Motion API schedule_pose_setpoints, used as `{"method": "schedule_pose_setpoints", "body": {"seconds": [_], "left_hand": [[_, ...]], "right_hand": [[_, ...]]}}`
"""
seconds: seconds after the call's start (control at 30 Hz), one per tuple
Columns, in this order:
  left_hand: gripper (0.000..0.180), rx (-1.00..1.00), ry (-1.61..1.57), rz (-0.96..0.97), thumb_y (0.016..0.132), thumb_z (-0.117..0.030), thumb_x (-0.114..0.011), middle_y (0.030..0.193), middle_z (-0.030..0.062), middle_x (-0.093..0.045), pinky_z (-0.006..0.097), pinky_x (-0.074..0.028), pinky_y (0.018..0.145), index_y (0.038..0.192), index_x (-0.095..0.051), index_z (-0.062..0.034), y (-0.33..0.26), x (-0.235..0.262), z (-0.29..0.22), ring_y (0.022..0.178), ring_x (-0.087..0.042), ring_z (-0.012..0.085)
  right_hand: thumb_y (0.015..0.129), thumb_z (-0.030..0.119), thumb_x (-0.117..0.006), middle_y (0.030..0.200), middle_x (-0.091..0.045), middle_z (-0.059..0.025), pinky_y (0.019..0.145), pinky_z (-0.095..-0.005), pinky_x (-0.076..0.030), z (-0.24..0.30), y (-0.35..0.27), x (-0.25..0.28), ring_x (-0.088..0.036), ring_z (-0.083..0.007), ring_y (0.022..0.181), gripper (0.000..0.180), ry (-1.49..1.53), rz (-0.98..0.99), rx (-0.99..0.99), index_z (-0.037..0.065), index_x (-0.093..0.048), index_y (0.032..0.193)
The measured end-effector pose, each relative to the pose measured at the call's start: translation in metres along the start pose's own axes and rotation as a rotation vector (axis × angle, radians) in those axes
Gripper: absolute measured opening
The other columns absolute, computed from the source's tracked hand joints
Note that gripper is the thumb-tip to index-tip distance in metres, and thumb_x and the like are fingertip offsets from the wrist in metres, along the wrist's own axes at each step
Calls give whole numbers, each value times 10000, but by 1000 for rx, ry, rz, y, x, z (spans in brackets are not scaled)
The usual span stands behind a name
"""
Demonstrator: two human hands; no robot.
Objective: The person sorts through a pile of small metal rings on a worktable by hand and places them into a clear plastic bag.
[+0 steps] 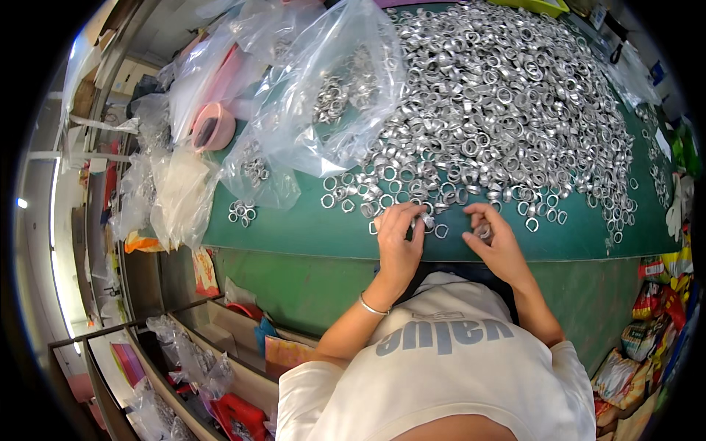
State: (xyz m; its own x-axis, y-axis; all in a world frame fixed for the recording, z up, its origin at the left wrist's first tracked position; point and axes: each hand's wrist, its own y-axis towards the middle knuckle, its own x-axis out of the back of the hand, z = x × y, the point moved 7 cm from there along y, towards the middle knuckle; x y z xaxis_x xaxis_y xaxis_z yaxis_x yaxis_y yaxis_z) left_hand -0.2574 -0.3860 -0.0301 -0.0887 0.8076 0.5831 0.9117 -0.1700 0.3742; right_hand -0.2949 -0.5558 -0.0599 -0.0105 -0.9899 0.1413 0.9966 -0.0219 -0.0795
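Note:
A large heap of silver metal rings [507,95] covers the middle and right of the green table [331,239]. At the heap's near edge, my left hand [398,239] is closed, with thumb and fingertips pinched on a metal ring [427,219]. Other loose rings lie right beside its fingertips. My right hand [500,242] is a short way to the right, its fingers curled around a few rings [483,231] against the palm; exactly how many is hidden. A small separate cluster of rings [242,213] sits farther left, near the front edge.
Clear plastic bags [323,95], some with rings inside, spread over the table's left side. A pink cup [213,126] stands among them. Below left is an open drawer-like wooden compartment [228,331]. Colourful packages [640,331] are piled at the right, and a yellow tray [540,6] sits at the back.

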Motion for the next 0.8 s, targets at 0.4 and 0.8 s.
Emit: {"method": "schedule_pose_setpoints", "body": {"seconds": [0.4,0.8], "left_hand": [[198,33,293,-203,732,26,-592,887,59,-560,339,-314,742,902,-620,-71,9,44,41,845,-520,225],[263,138,64,-170,775,20,-570,950,73,-531,354,-339,741,1025,-601,-54,11,39,47,870,-498,249]], "right_hand": [[752,97,-667,739,-556,-108,563,-381,-443,28,17,-8,-565,-307,657,169,-830,-332,310,61,-599,903],[865,93,-576,701,-516,-19,485,-203,-321,-12,26,-2,-418,-68,555,70,938,-77,-367,54,-562,808]]}}
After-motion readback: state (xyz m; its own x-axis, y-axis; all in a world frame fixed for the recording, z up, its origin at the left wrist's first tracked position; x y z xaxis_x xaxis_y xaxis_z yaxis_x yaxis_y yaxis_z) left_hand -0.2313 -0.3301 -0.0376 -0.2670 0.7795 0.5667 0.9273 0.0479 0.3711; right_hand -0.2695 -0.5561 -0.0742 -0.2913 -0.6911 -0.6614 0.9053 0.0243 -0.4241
